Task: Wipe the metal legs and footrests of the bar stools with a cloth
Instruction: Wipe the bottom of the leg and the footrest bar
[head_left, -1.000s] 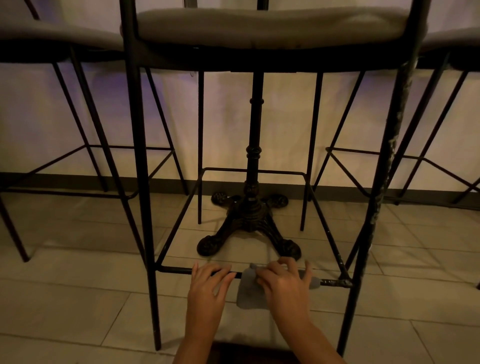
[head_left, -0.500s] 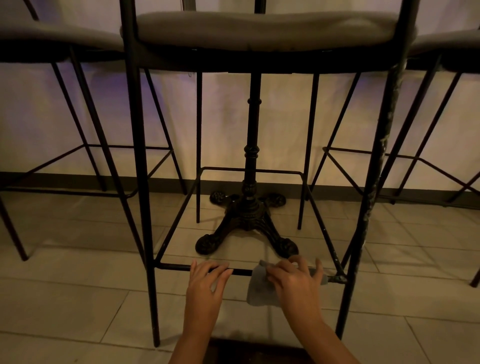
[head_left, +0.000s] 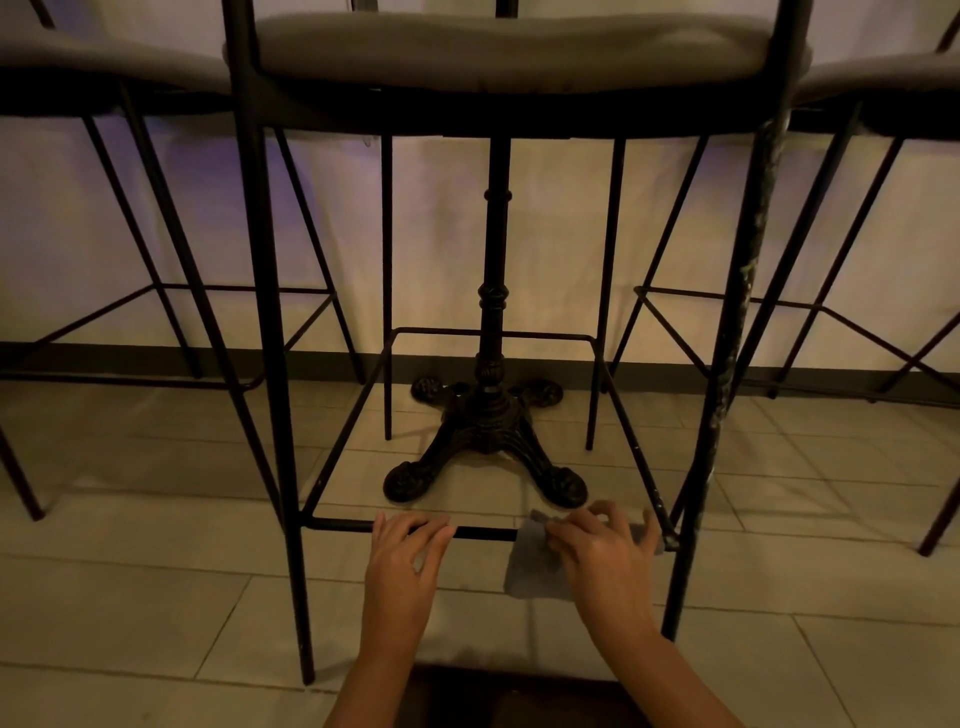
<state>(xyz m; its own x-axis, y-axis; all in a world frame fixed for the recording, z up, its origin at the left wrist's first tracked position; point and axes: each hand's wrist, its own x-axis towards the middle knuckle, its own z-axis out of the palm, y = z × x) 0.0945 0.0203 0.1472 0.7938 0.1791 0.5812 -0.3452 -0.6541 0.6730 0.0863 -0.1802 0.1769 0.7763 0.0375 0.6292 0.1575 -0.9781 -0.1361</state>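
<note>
My right hand (head_left: 602, 553) has its fingers curled over the cloth (head_left: 530, 571), pressing it onto the front footrest bar (head_left: 483, 532) at five o'clock. My left hand (head_left: 402, 558) rests on the same bar at six, fingers loosely spread and gripping nothing. I'd guess the risks are the hanging cloth slipping off the thin bar, or knuckles jamming against the scuffed front right leg (head_left: 727, 364) (already close). Count: three stools, one table pedestal (head_left: 491, 415) at twelve, one cloth, two hands.
</note>
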